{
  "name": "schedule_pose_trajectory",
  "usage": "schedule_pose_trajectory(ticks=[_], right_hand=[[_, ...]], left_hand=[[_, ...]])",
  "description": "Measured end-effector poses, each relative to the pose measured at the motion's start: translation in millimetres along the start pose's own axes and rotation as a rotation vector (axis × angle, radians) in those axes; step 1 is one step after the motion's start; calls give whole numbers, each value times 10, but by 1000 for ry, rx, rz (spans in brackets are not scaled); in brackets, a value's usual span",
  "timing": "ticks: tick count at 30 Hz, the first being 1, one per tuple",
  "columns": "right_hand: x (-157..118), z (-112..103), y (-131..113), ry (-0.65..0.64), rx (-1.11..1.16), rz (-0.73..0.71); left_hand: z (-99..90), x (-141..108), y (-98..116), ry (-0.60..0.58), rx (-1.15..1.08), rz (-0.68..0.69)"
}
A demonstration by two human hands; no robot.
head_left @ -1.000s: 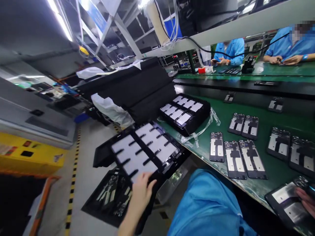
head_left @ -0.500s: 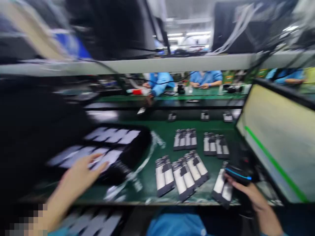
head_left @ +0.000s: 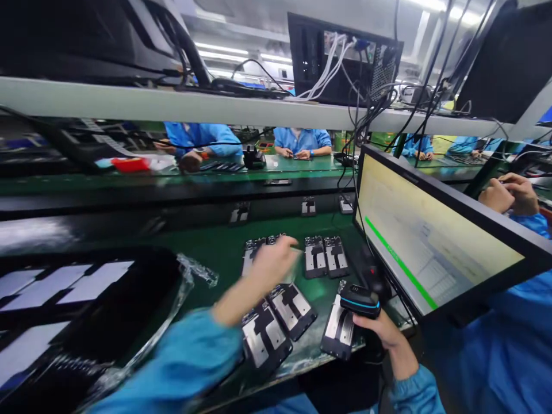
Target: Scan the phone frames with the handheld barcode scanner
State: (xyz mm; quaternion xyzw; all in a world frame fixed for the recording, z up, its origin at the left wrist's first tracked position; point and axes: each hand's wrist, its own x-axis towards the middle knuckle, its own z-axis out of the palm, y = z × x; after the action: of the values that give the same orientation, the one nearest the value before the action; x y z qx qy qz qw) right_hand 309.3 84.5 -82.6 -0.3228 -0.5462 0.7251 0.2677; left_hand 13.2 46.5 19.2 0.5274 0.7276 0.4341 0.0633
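Note:
My left hand (head_left: 276, 259) is closed and blurred over the phone bodies in the middle of the green bench. A thin pale piece (head_left: 294, 268) shows at its fingertips, too smeared to name closely. My right hand (head_left: 382, 328) grips a black barcode scanner (head_left: 361, 299) with a lit blue strip. Just under the scanner lies one open phone body (head_left: 337, 329), black with silver plates. To its left, below my left hand, are two more phone bodies, a tilted one (head_left: 292, 310) and a nearer one (head_left: 265, 339). Behind the scanner, a pair of phone bodies (head_left: 315, 257) lies side by side.
A black tray (head_left: 142, 287) with flat white pieces stands at left, clear plastic film (head_left: 183, 287) along its edge. A monitor (head_left: 435, 241) with a green bar stands at right. Further phone bodies (head_left: 308, 206) rest on the dark strip behind. Co-workers in blue sit opposite and at right.
My left hand has moved right, from the white pieces in the tray to above the phone bodies. The view has turned right. My right hand still holds the scanner over the same phone body.

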Motion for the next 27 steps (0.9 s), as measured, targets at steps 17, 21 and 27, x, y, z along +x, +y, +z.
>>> schedule_pose_trajectory(ticks=[17, 21, 27], right_hand=[[-20, -37, 31, 71, 94, 42], [-12, -94, 98, 152, 192, 76], [33, -62, 27, 185, 230, 120]], left_hand=[[649, -254, -21, -347, -145, -4], [815, -637, -29, -584, -359, 23], [940, -855, -58, -607, -286, 168]])
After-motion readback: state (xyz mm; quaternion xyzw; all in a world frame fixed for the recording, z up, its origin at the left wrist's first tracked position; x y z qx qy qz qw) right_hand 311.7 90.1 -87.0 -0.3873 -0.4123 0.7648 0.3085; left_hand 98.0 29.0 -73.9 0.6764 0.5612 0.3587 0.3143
